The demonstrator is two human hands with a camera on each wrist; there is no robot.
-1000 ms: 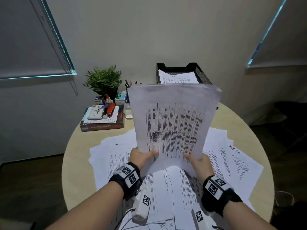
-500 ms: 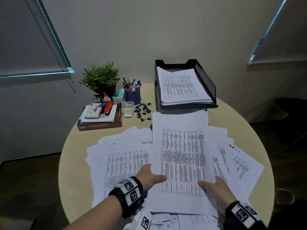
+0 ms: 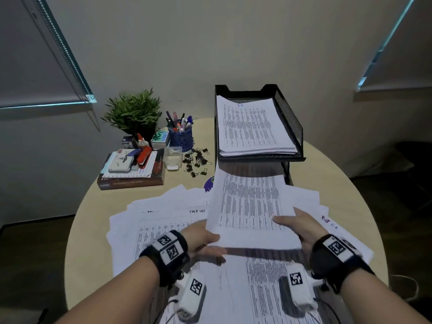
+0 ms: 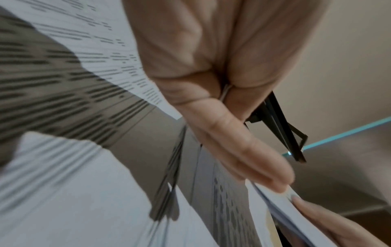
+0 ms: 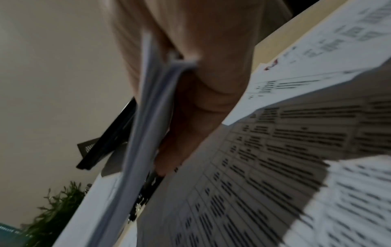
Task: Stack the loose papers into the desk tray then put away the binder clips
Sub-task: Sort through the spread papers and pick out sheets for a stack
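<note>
Nearest the camera, loose papers (image 3: pixel 268 288) lie spread in overlapping sheets across the near half of the round table (image 3: pixel 88 220), printed with rows of text. Above them both hands hold a sheaf of papers (image 3: pixel 247 206) lifted clear of the spread sheets, its near edge casting a shadow on the pages below. The left hand (image 3: pixel 203 239) grips the near left corner of the sheaf, thumb on top and fingers curled beneath; the left wrist view shows the paper edge pinched between thumb and fingers (image 4: pixel 243 150). The right hand (image 3: pixel 301 228) holds the right edge, thumb laid flat across the top sheet; the right wrist view, blurred, shows the sheaf's edge (image 5: pixel 148 117) caught between thumb and the fingers (image 5: pixel 190 125) under it. The far edge of the sheaf reaches toward the base of the desk tray (image 3: pixel 289 122), a black mesh tray standing at the far right of the table with a stack of printed pages (image 3: pixel 250 127) lying in its upper tier. Left of the tray, binder clips (image 3: pixel 197 160) lie scattered in a loose cluster on the bare tabletop, beside a small clear container (image 3: pixel 173 157). Behind these stands a blue pen cup (image 3: pixel 181 136) full of pens. Further left is a book (image 3: pixel 131 180) carrying a notepad and small office items, and at the back a potted plant (image 3: pixel 133 111).
</note>
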